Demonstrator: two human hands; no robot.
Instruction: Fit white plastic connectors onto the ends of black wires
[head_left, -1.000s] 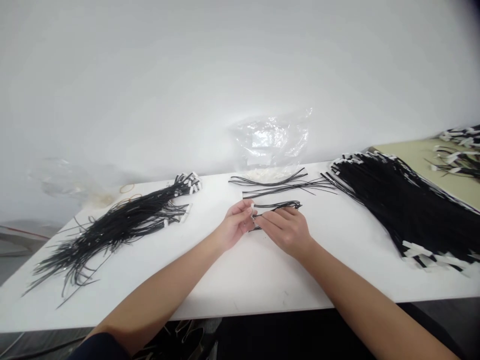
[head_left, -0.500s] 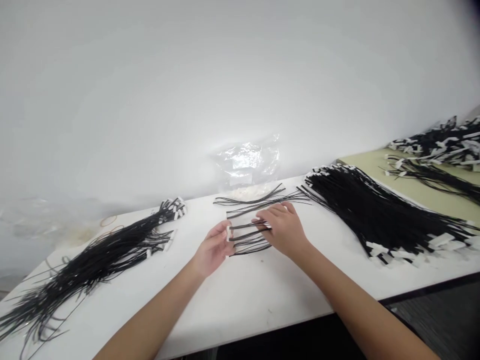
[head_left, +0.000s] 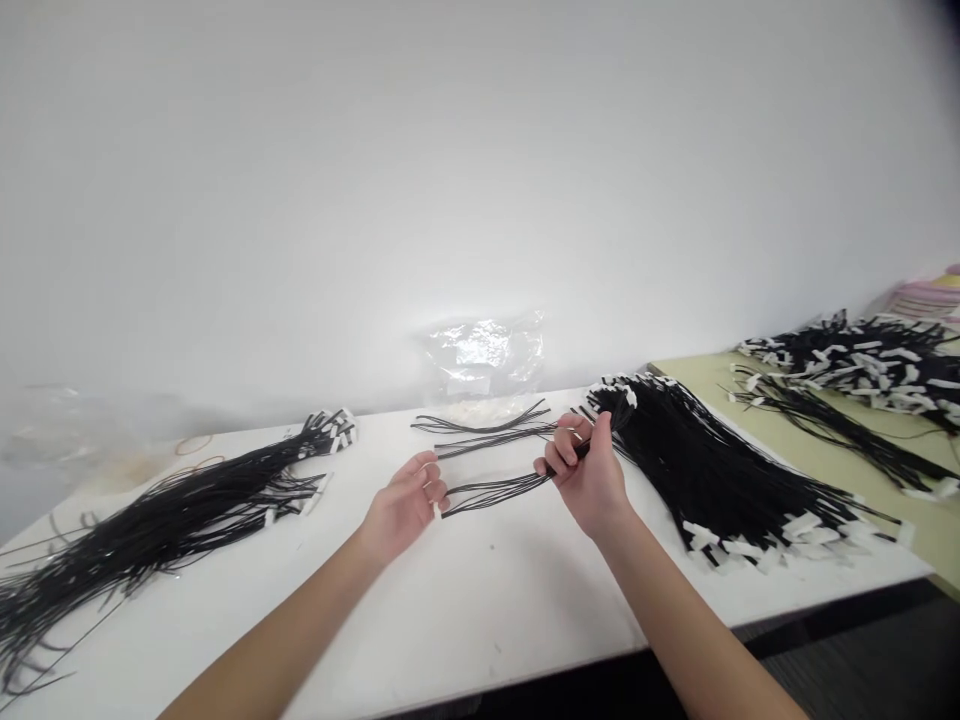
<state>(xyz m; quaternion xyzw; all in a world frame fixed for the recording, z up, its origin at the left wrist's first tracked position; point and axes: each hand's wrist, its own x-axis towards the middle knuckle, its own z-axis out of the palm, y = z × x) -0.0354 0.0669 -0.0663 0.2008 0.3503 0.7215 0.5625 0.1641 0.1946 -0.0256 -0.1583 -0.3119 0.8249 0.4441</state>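
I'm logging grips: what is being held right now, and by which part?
The right hand grips a small bundle of thin black cords by one end. The left hand is open beside the free ends, holding nothing.

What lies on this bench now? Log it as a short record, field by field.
Holding: right grip shut on small wire bundle, free ends pointing left
Free hand: left grip open, fingertips near the bundle's ends; contact unclear
Right pile: large heap of white-tagged black wires
Left pile: black wire heap
Middle: loose wires before a clear plastic bag
Surface: white table
Far right: yellowish table with more tagged wires
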